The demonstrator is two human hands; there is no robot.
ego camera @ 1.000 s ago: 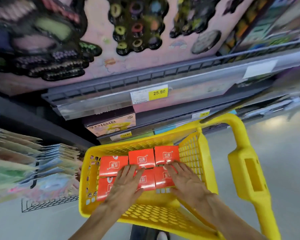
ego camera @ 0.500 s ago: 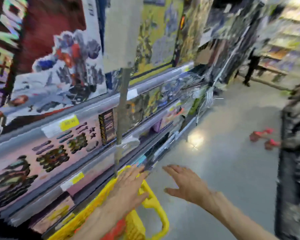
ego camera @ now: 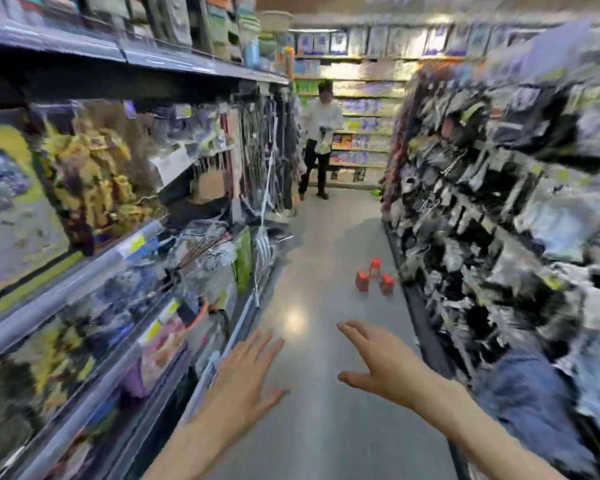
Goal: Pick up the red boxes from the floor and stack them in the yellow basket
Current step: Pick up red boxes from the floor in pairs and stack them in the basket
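Head view: left hand (ego camera: pixel 243 379) and right hand (ego camera: pixel 378 365) outstretched, empty, fingers spread.

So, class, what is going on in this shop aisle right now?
A person is looking down a shop aisle with both hands out in front, empty and open: the left hand and the right hand. Three small stacks of red boxes stand on the floor ahead, by the right-hand shelves. The yellow basket is not in view.

I'm looking down a shop aisle; long metal shelves (ego camera: pixel 84 271) on the left carry boxed toys with yellow price tags (ego camera: pixel 136 242) on the rails; hanging packaged goods (ego camera: pixel 482 188) crowd the right; more stocked shelving (ego camera: pixel 364 109) closes the far end.
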